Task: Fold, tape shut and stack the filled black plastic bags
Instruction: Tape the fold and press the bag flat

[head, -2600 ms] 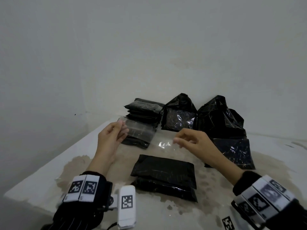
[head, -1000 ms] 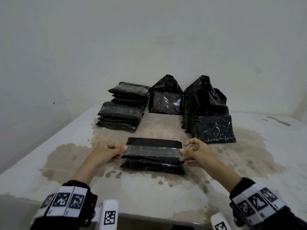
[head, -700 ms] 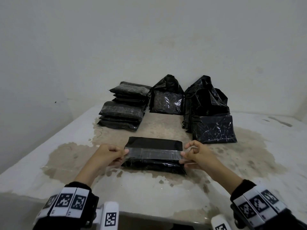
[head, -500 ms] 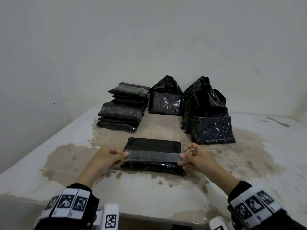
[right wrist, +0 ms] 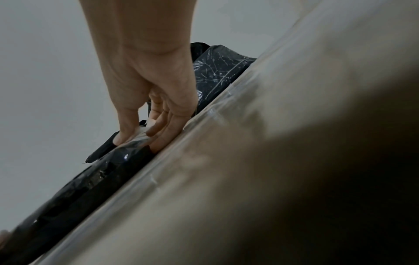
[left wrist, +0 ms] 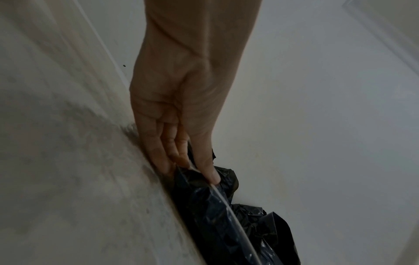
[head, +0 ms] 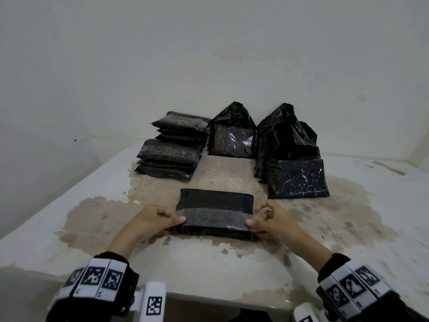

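Folded black plastic bag, filled and flat, lies near the front edge of the stained white table. A strip of clear wide tape spans its near half. Left hand pinches the tape's left end, thumb on top, fingers curled under the bag's edge. Right hand pinches the right end the same way, index finger raised. Bag looks soft, slick and saggy, moderately heavy; best held by both short ends. Taped black bag stacks sit toward the far left edge, unfolded glossy black bags toward the far right.
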